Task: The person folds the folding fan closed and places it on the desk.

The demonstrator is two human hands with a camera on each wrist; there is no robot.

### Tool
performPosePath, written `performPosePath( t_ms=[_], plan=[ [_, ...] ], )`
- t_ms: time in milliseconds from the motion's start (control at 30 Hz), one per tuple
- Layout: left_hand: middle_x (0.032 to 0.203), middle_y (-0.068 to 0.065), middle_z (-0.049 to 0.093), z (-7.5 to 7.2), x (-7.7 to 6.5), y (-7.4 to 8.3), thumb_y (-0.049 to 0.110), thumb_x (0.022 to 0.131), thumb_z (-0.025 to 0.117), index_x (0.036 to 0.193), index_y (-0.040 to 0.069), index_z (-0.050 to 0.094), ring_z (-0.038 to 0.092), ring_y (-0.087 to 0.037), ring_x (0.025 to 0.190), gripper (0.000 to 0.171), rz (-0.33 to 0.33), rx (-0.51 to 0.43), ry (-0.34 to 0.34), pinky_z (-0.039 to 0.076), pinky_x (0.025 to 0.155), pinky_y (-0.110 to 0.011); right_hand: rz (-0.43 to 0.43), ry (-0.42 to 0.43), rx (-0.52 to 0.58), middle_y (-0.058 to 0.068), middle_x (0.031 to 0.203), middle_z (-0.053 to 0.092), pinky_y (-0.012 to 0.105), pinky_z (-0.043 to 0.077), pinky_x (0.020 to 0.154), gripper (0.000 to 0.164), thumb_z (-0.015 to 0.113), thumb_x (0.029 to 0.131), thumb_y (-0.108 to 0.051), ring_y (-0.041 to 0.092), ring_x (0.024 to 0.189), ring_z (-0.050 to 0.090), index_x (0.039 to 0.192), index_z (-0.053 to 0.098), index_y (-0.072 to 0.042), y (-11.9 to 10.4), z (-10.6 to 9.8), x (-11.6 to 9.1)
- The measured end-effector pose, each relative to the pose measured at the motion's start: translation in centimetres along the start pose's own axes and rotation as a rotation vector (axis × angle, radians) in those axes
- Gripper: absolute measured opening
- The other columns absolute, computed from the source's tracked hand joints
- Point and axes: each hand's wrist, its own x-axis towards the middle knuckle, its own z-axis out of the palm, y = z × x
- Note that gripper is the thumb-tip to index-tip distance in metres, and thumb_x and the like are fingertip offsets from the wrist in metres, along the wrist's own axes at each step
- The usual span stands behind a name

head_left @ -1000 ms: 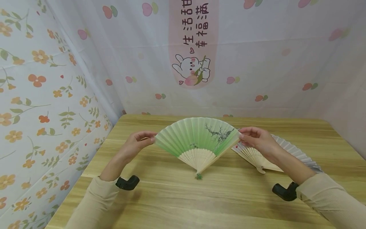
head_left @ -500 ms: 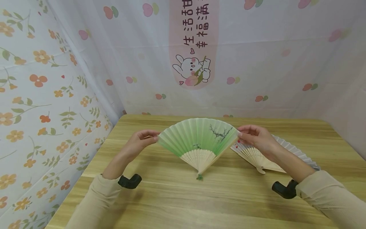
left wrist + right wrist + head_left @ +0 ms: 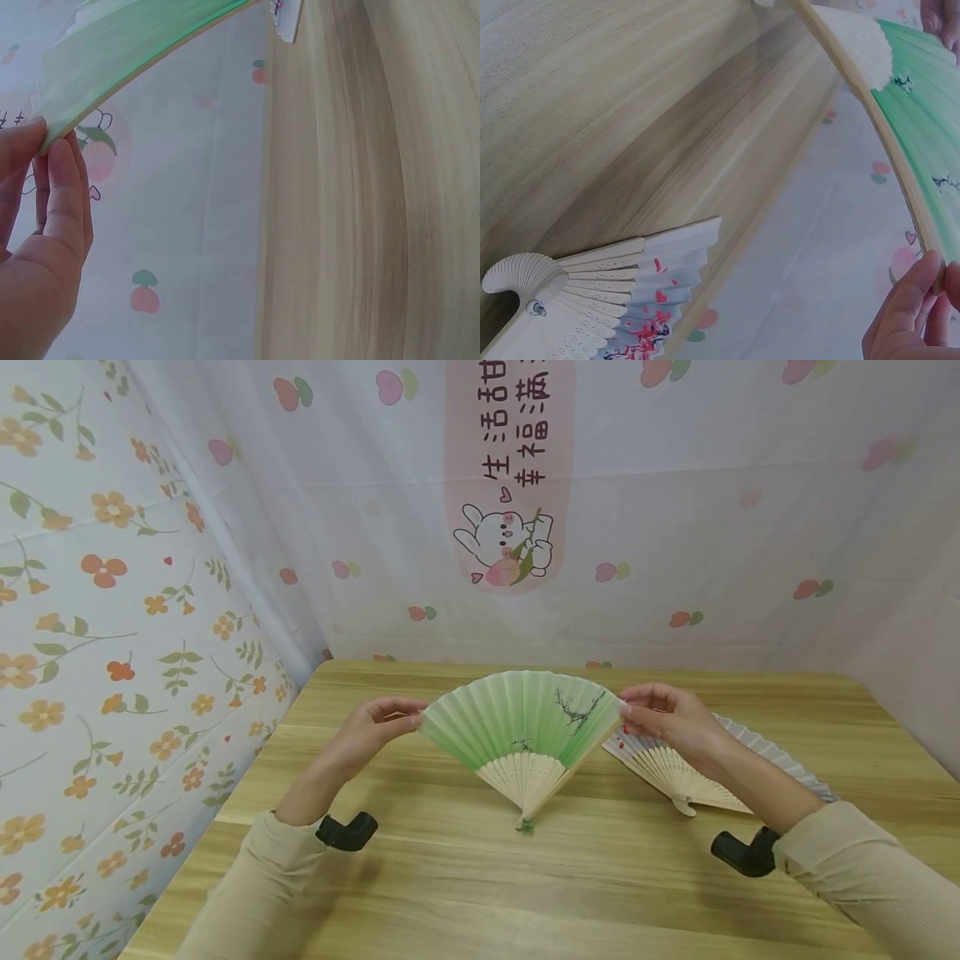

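Both outer corners of the green fan (image 3: 517,718) are pinched. The left hand (image 3: 363,739) grips one between thumb and fingertips; the fan spreads above the table's (image 3: 480,893) middle, pivot (image 3: 522,816) toward the near edge, presumably tensioned by this paired hold. The right hand (image 3: 678,724) pinches the other. The white fan (image 3: 652,281) lies open toward the right edge, apparently leaving working room.

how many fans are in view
2: a green fan spread between the left hand and right hand, and a whitish fan open on the table, partly hidden behind the right forearm in the head view.
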Motion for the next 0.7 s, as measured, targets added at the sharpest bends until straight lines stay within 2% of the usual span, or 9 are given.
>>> performPosePath(
  t_ms=[700],
  plan=[
    [0.105, -0.004, 0.059, 0.4, 0.3, 0.5, 0.014, 0.085, 0.059, 0.109, -0.003, 0.057, 0.052, -0.019, 0.103, 0.029, 0.024, 0.011, -0.008, 0.037, 0.092, -0.038, -0.012, -0.016, -0.048, 0.001, 0.094, 0.055, 0.025, 0.049, 0.075, 0.042, 0.059, 0.086, -0.025, 0.010, 0.082, 0.057, 0.116, 0.046, 0.002, -1.1, 0.6, 0.4]
  ],
)
